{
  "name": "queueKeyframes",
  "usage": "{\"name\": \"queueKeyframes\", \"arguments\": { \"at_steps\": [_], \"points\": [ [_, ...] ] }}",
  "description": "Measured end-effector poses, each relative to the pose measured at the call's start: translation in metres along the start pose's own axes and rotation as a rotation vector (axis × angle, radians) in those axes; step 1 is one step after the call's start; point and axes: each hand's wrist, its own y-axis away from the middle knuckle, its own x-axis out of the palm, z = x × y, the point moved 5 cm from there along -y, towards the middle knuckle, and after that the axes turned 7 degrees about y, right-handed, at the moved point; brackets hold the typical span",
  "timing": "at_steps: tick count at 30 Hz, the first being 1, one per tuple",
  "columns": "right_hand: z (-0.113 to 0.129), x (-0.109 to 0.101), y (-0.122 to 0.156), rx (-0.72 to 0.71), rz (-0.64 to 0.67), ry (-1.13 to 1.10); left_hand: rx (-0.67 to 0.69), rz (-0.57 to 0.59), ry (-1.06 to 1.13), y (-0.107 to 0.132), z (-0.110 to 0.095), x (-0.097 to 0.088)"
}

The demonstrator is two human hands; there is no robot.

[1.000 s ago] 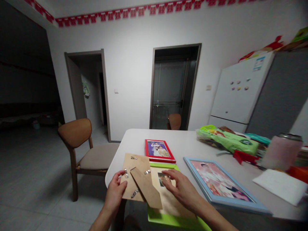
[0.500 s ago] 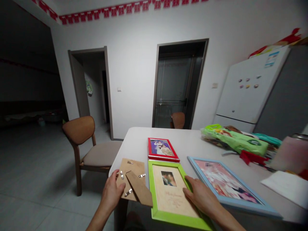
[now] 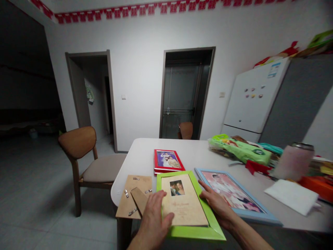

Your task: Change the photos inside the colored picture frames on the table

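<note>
A green picture frame (image 3: pixel 205 217) with a beige mat and a small photo lies on the white table (image 3: pixel 145 152) in front of me. My left hand (image 3: pixel 154 217) grips its left edge, thumb across the mat. My right hand (image 3: pixel 217 205) grips its right edge, fingers curled around the rim. The brown backing board (image 3: pixel 131 198) with metal clips and a stand leg lies flat on the table just left of the frame, partly under my left hand.
A red frame (image 3: pixel 168 161) lies behind the green one and a blue frame (image 3: pixel 234 194) to its right. Green packets (image 3: pixel 240 149), a pink cup (image 3: pixel 292 161) and white paper (image 3: pixel 291 196) sit further right. A wooden chair (image 3: pixel 85 156) stands left of the table, a fridge (image 3: pixel 252 99) behind.
My left hand let go of the backing board, which now rests on the table, and moved right onto the green frame's left edge. The right hand stays on the right edge.
</note>
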Motion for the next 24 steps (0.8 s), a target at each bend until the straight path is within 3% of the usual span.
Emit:
{"name": "queueKeyframes", "arguments": {
  "at_steps": [3,6,9,11,15,17,20,24],
  "points": [
    [0.015,0.001,0.009,-0.043,-0.005,-0.097,0.052,0.116,0.034,-0.007,-0.028,0.034],
    [0.025,0.0,0.012,-0.105,-0.045,-0.064,0.16,0.163,-0.013,-0.014,-0.051,0.049],
    [0.024,-0.004,0.008,-0.114,-0.088,-0.008,0.279,0.173,-0.048,-0.02,-0.066,0.044],
    [0.019,-0.008,0.003,-0.098,-0.125,0.064,0.29,0.08,-0.047,-0.023,-0.066,0.026],
    [0.006,-0.019,-0.008,-0.091,-0.237,0.34,0.096,-0.24,-0.003,-0.023,-0.036,-0.027],
    [-0.001,-0.023,-0.014,-0.111,-0.289,0.52,-0.009,-0.331,0.018,-0.016,-0.013,-0.048],
    [-0.013,-0.025,-0.022,-0.137,-0.331,0.741,-0.166,-0.321,0.028,-0.002,0.02,-0.063],
    [-0.023,-0.023,-0.028,-0.186,-0.375,0.859,-0.268,-0.2,-0.045,0.014,0.044,-0.061]
  ]
}}
